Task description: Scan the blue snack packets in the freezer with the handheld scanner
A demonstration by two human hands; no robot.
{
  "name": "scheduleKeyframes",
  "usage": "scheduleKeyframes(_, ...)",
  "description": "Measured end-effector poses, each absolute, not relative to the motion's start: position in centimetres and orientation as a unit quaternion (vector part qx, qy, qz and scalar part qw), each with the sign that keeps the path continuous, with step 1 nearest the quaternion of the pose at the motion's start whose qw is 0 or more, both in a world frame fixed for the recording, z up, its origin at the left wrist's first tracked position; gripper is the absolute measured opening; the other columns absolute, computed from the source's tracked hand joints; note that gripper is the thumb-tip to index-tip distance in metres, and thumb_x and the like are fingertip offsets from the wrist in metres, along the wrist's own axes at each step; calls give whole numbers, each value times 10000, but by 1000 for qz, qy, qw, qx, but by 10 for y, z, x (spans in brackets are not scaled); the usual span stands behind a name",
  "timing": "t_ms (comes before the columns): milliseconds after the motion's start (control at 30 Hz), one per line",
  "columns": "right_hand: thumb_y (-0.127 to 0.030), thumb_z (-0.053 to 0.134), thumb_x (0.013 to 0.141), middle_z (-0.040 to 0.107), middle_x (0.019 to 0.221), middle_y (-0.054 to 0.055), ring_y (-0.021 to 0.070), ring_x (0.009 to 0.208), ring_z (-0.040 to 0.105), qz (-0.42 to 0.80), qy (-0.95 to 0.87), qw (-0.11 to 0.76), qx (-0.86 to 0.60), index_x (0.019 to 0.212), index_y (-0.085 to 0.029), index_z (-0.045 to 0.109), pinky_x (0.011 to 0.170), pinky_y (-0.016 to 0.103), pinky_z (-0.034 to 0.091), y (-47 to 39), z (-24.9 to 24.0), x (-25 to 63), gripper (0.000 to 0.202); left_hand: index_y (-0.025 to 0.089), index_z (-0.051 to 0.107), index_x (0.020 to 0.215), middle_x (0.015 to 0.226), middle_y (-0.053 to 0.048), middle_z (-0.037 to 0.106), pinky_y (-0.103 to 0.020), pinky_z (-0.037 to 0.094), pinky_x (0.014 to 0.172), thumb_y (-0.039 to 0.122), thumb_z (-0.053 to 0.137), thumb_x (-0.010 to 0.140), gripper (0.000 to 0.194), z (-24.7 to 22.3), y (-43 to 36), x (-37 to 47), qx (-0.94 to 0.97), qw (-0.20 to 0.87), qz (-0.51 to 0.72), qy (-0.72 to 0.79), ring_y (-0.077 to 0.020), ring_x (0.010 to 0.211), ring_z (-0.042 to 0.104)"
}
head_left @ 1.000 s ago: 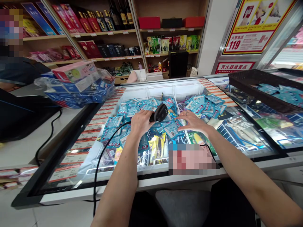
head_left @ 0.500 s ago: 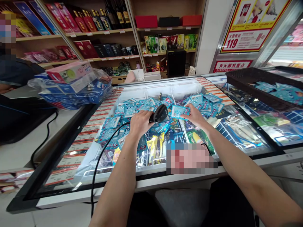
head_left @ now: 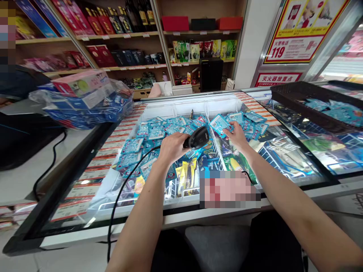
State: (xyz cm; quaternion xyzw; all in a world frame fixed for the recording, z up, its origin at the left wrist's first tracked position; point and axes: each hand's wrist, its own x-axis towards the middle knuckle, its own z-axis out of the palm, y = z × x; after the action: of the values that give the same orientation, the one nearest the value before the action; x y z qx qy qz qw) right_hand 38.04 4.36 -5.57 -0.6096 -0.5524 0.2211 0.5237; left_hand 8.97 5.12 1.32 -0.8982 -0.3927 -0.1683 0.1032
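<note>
My left hand (head_left: 173, 148) is closed round the handle of a black corded scanner (head_left: 198, 138), whose head points right. My right hand (head_left: 237, 135) pinches the lower right edge of a light blue packet (head_left: 219, 124), which tilts over the wire divider (head_left: 217, 147). Scanner head and packet are apart. Many similar blue packets (head_left: 132, 146) lie to the left, and another pile (head_left: 249, 126) lies beyond my right hand. Yellow-wrapped items (head_left: 187, 173) are below the scanner. Its black cable (head_left: 124, 181) runs down past my left forearm.
A freezer rim (head_left: 176, 219) runs along the front. Plastic-wrapped boxes (head_left: 85, 98) stand at left, near a person's dark sleeve (head_left: 22, 81). A brown tray (head_left: 314, 94) with blue packets sits at right. A blurred-out object (head_left: 229, 189) lies on the near edge. Stocked shelves (head_left: 119, 36) stand behind.
The scanner and my left hand have moved slightly right. My right hand has shifted a little right, and its packet has risen slightly and tilted.
</note>
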Motion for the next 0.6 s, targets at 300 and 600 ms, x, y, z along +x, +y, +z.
scheduleKeyframes(300, -540, 552, 748, 609, 924, 70, 167, 529, 583, 209, -550, 513, -625, 1129, -212, 438, 500, 348, 495, 41, -55, 381, 516, 231, 601, 1029, 919, -43, 670, -286, 409, 624, 358, 582, 755, 302, 11, 51, 90, -896, 109, -175, -393, -226, 886, 606)
scheduleKeyframes(600, -548, 542, 746, 610, 970, 84, 185, 631, 588, 216, -560, 501, -623, 1181, -199, 427, 543, 368, 518, 46, -60, 381, 569, 219, 593, 1043, 942, -58, 665, -285, 423, 655, 353, 554, 777, 300, 10, 51, 92, -898, 110, -176, -388, -221, 912, 596)
